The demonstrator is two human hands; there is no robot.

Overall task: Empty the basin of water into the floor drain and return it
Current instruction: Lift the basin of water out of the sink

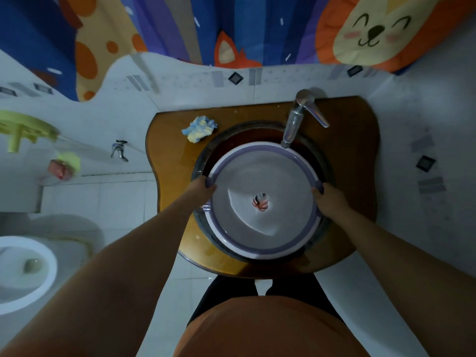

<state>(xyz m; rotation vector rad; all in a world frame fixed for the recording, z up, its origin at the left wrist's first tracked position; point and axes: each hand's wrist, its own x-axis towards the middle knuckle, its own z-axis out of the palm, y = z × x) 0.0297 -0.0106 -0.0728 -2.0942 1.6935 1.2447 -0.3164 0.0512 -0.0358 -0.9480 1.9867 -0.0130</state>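
A round white plastic basin with a purple rim band (pixel 264 199) sits inside the dark round sink bowl (pixel 257 136), which is set in a glossy brown wooden counter (pixel 170 161). The left hand (pixel 199 188) grips the basin's left rim, fingers curled over the edge. The right hand (pixel 328 197) clasps the right rim the same way. A chrome tap (pixel 296 119) reaches over the basin's far edge. A crumpled blue, white and yellow cloth (pixel 199 128) lies on the counter beyond the basin's left side. A white toilet (pixel 25 269) stands well apart, left of the counter.
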